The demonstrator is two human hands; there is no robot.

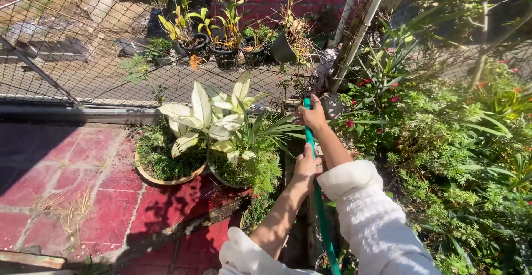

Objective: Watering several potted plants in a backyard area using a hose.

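A sunlit garden bed [460, 158] of ferny green shrubs and small red flowers fills the right side of the view, beside a red tiled patio [72, 181] that runs to the left edge and ends at a chain-link fence [83, 59] along its far edge. Beyond the fence, a row of dark potted plants [227, 45] stands on a paved walk. At the patio's right edge, just beside the bed, sit two round planters: a shallow clay-coloured bowl [166, 172] of low greenery, and touching it a pot holding a plant with broad cream-white leaves [208, 117] and spiky green fronds.

Over the gap between patio and bed, a person in rolled white sleeves [360, 208] holds a green garden hose [320, 208] that rises from the bottom edge of the view toward a white fence post [360, 34]. The right hand [313, 115] is farther out, fingers wrapped fully around the hose near its tip; the left hand [306, 165] closes around it lower down, thumb on top. No nozzle or water can be made out.

The hose looks slim, flexible and smooth-skinned, likely light when dry but heavier and stiffer when filled, and prone to slipping if wet. A two-point hold such as this one, close behind the end and again further back, seems the soundest place to grip.
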